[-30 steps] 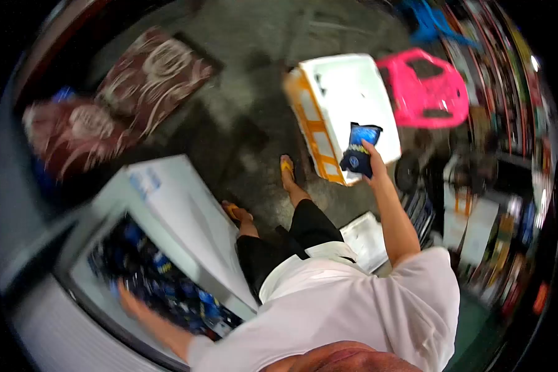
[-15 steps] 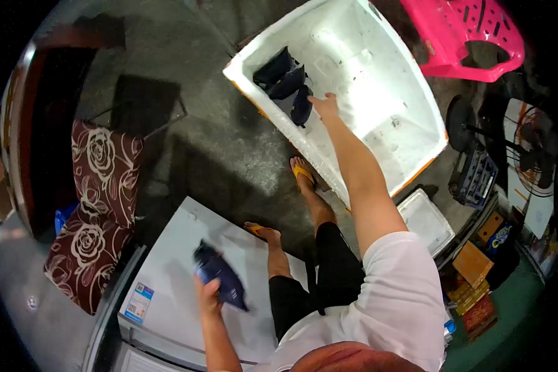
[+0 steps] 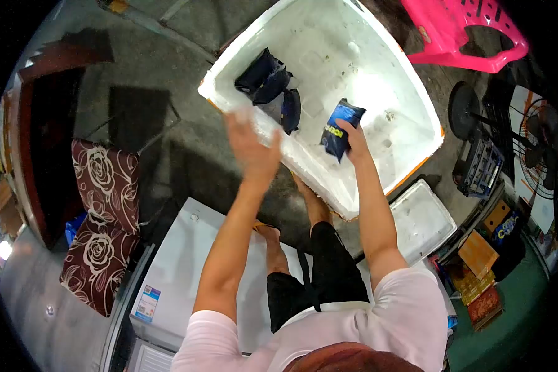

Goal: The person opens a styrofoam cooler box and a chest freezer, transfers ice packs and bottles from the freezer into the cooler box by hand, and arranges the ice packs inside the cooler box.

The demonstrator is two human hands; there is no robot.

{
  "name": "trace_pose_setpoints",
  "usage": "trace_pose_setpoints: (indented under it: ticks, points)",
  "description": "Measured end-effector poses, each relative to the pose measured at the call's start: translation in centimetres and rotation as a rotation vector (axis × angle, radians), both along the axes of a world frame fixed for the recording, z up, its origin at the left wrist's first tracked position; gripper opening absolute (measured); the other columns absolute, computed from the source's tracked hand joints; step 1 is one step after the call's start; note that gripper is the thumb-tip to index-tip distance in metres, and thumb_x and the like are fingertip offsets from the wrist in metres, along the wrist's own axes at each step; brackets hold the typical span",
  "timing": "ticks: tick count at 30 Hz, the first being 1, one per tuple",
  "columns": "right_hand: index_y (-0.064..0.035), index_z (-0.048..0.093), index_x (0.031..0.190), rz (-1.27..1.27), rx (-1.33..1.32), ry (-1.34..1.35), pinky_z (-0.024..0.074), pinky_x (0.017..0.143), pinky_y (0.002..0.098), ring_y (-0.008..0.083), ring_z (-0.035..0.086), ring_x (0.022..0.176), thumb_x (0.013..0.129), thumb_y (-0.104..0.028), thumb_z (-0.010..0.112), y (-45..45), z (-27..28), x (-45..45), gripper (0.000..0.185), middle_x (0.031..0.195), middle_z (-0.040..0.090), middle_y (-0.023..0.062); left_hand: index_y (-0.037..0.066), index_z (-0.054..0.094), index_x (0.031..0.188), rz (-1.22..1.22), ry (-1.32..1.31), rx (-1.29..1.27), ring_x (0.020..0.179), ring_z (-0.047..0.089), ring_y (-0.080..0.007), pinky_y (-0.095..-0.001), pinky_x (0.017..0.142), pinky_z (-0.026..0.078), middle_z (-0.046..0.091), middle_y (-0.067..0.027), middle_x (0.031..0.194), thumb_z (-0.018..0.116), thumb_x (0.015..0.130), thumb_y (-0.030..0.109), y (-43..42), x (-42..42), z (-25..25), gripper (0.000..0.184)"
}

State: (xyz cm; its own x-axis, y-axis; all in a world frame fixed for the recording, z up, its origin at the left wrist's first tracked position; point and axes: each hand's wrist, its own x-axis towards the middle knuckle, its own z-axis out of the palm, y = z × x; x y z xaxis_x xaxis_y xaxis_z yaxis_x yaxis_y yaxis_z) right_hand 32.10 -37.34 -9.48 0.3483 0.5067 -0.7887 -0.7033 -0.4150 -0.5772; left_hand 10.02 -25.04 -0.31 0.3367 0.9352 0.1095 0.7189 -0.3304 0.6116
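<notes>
Blue-and-black packet (image 3: 336,131), upper centre, within the white foam box's (image 3: 325,34) outline, gripped at its right edge by the right hand (image 3: 357,146), fingers closed. Left hand (image 3: 252,147), blurred, fingers parted, nothing visible in it. Placing seems under way; next, lowering beside the dark packets (image 3: 263,75), then release, is called for.

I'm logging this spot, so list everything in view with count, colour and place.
foam box: one, white, ahead
packets: three, dark, inside box
held packet: one, blue-black, over box
plastic chair: one, pink, upper right
patterned chair: one, brown-cream, left
cabinet: one, whitish, lower left
foam tray: one, white, right of centre
fan: one, black, right
cartons: several, brown-yellow, lower right
other clutter: too small to count, edges
legs: two, black shorts, lower centre
left hand: one, blurred, near box's side
right hand: one, bare, holding packet
</notes>
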Motion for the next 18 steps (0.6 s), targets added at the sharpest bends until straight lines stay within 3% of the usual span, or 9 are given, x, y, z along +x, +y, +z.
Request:
trace_pose_setpoints:
  ticks: [3,4,5,6,7,8,10,14,18]
  points:
    - [0.0000,0.030,0.141,0.319,-0.321,-0.543,0.0525,0.085,0.0373,0.0285,0.060,0.105,0.062,-0.027,0.086,0.5,-10.0,0.5,0.100,0.125,0.055,0.0190,-0.004,0.052,0.125,-0.025,0.047,-0.062,0.128,0.037,-0.0450,-0.0496,0.107,0.029,0.050,-0.0257,0.128,0.070,0.079,0.031,1.4,-0.2,-2.6,0.061]
    - [-0.0002,0.026,0.143,0.327,-0.342,-0.511,0.0503,0.088,0.0363,0.0288,0.059,0.107,0.060,-0.029,0.087,0.8,-11.4,-0.3,0.107,0.125,0.055,0.0192,-0.003,0.056,0.122,-0.141,0.139,-0.070,0.120,0.047,-0.0411,-0.0492,0.105,0.033,0.057,-0.0248,0.119,0.070,0.075,0.034,2.0,0.8,-3.0,0.061]
    - [-0.0003,0.023,0.144,0.343,-0.365,-0.479,0.0481,0.092,0.0353,0.0291,0.058,0.109,0.057,-0.032,0.088,1.4,-12.6,-1.7,0.114,0.125,0.055,0.0195,-0.003,0.056,0.122,-0.138,0.150,-0.075,0.120,0.047,-0.0411,-0.0492,0.105,0.033,0.057,-0.0248,0.119,0.070,0.075,0.034,3.0,2.0,-3.4,0.061]
    - [-0.0003,0.021,0.145,0.298,-0.369,-0.328,0.0455,0.096,0.0364,0.0302,0.055,0.115,0.056,-0.034,0.088,2.1,-12.3,-3.0,0.116,0.129,0.053,0.0220,-0.003,0.056,0.122,-0.261,0.313,-0.184,0.117,0.051,-0.0393,-0.0480,0.103,0.036,0.059,-0.0247,0.115,0.071,0.074,0.032,4.5,3.6,-4.1,0.061]
    - [-0.0015,0.018,0.146,0.316,-0.355,-0.498,0.0437,0.098,0.0363,0.0328,0.053,0.117,0.056,-0.034,0.088,0.9,-18.4,-4.3,0.118,0.130,0.051,0.0244,-0.003,0.056,0.122,-0.384,0.472,-0.293,0.114,0.054,-0.0375,-0.0468,0.100,0.039,0.061,-0.0247,0.112,0.072,0.073,0.031,5.5,5.2,-5.2,0.061]
    - [-0.0023,0.017,0.146,0.260,-0.335,-0.489,0.0430,0.099,0.0362,0.0340,0.053,0.118,0.056,-0.034,0.088,1.1,-18.8,-5.1,0.119,0.132,0.049,0.0256,-0.003,0.056,0.122,-0.387,0.471,-0.297,0.114,0.054,-0.0375,-0.0468,0.100,0.039,0.061,-0.0247,0.112,0.072,0.073,0.031,5.9,6.7,-6.9,0.061]
    - [-0.0037,0.014,0.147,0.240,-0.366,-0.455,0.0438,0.097,0.0361,0.0328,0.052,0.118,0.061,-0.031,0.087,1.9,-17.2,-6.1,0.116,0.133,0.047,0.0253,0.001,0.055,0.118,-0.506,0.785,-0.736,0.109,0.058,-0.0353,-0.0443,0.090,0.047,0.058,-0.0196,0.120,0.076,0.069,0.026,6.2,9.6,-10.2,0.059]
    - [-0.0086,0.012,0.148,0.080,-0.212,-0.242,0.0507,0.089,0.0346,0.0289,0.058,0.110,0.069,-0.022,0.083,2.3,-14.7,-5.7,0.107,0.131,0.047,0.0230,0.003,0.043,0.126,-0.141,0.758,-0.786,0.108,0.060,-0.0353,-0.0457,0.087,0.051,0.054,-0.0213,0.125,0.074,0.072,0.020,3.9,10.9,-19.5,0.065]
    - [-0.0092,0.012,0.148,-0.042,-0.127,-0.062,0.0494,0.090,0.0338,0.0278,0.056,0.112,0.069,-0.025,0.084,2.2,-15.7,-5.3,0.108,0.132,0.046,0.0228,0.005,0.048,0.120,-0.448,0.657,-0.485,0.102,0.062,-0.0364,-0.0428,0.086,0.051,0.055,-0.0197,0.121,0.069,0.076,0.012,3.5,11.3,-21.2,0.049]
